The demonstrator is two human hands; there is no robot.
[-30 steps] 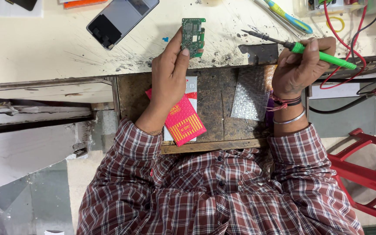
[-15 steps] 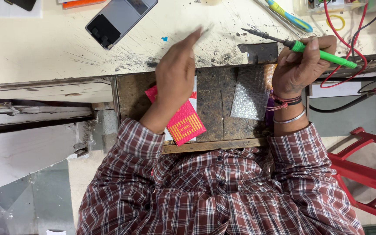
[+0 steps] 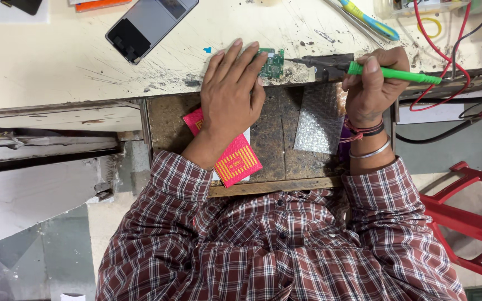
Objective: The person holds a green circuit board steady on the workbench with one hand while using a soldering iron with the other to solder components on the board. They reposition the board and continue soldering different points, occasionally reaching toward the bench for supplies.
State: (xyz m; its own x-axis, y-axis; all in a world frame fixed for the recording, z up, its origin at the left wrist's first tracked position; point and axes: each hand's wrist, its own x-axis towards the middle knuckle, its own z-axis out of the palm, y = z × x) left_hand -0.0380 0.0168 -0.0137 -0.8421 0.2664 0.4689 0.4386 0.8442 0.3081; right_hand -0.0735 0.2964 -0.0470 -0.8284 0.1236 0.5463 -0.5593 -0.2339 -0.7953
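Since 0.5 s ago: left hand (image 3: 231, 92) has come down flat, palm down, fingers now pinning the circuit board (image 3: 273, 63) at its left edge; before that the hand was raised edge-on and the board was hidden. Right hand (image 3: 370, 83) approx same spot, same hold.

Board: small, green, roughly rectangular, w/ silver components on top; only the right part shows, the rest is under the fingertips. It lies flat on the scorched edge of the cream bench top (image 3: 57, 61), just above the open drawer (image 3: 277, 139).

L hand grip: fingers together, pressed down on the board, not wrapped round it. R hand: fist closed round the green-handled iron (image 3: 389, 73), thumb on top; its thin dark tip runs left and ends at/very near the board's right edge, can't tell if touching.

Rel. to board:
- phone (image 3: 149, 25), grey back up, well up-left
- tiny blue scrap (image 3: 207, 49) just left, beside L fingers
- blue/yellow tool (image 3: 366, 18) up-right
- red wire (image 3: 464, 67) far right
- pink packet (image 3: 235, 159) below-left in the drawer, partly under L wrist
- bubble wrap piece (image 3: 319, 125) below-right in the drawer
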